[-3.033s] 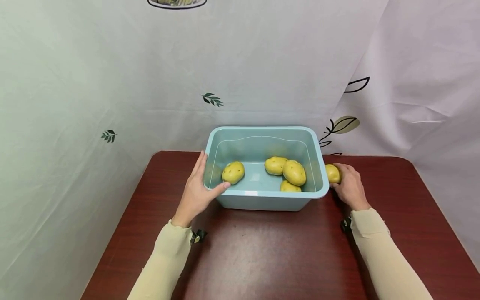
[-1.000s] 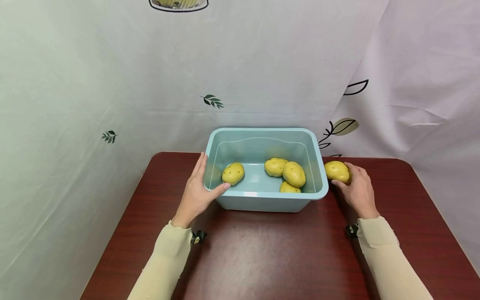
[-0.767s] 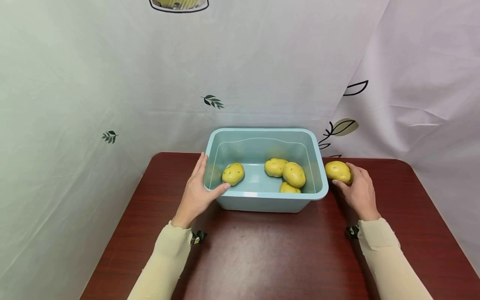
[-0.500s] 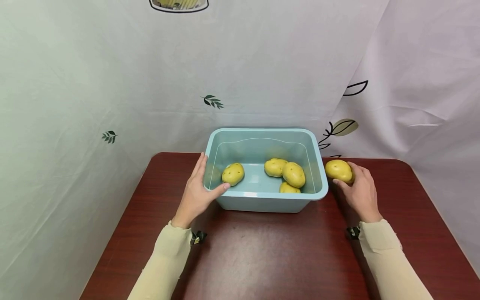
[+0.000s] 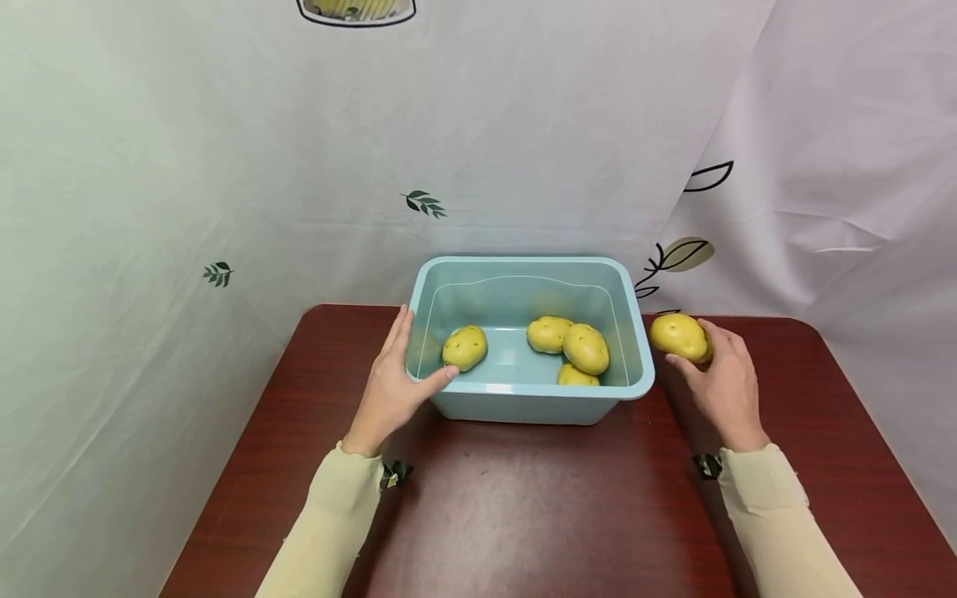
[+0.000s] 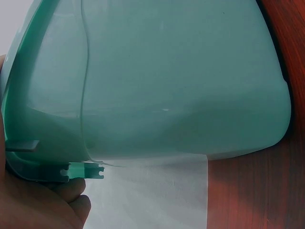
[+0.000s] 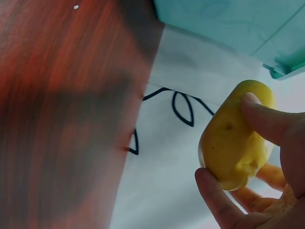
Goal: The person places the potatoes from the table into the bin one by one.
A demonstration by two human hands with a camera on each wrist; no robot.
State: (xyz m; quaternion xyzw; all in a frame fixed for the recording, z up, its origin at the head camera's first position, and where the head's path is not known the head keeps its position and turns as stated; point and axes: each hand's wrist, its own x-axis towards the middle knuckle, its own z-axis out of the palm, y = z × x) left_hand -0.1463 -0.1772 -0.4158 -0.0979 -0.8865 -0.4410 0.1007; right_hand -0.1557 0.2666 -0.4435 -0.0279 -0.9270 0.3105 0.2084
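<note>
A light blue plastic bin [image 5: 516, 407] stands near the table's back edge. Inside, a yellow potato [image 5: 465, 348] lies at the left, and at the right are several more, with one potato [image 5: 586, 348] leaning on its neighbours. My left hand [image 5: 390, 386] holds the bin's front left corner, thumb over the front rim and fingers along the left side; the left wrist view has fingertips [image 6: 81, 205] bent below the rim. Beside the bin's right wall, my right hand [image 5: 723, 382] grips a potato [image 7: 233, 138] between thumb and fingers, raised off the table.
Dark red-brown wooden table [image 5: 523, 515] spreads in front of the bin and to both sides. White cloth [image 5: 523, 124] with leaf prints hangs close behind the bin and along the left. The bin's right rim [image 5: 641, 340] lies just left of the held potato.
My right hand has drawn back to the right with its potato, clear of the bin's rim, and has lifted it slightly. The left hand and the bin stay put.
</note>
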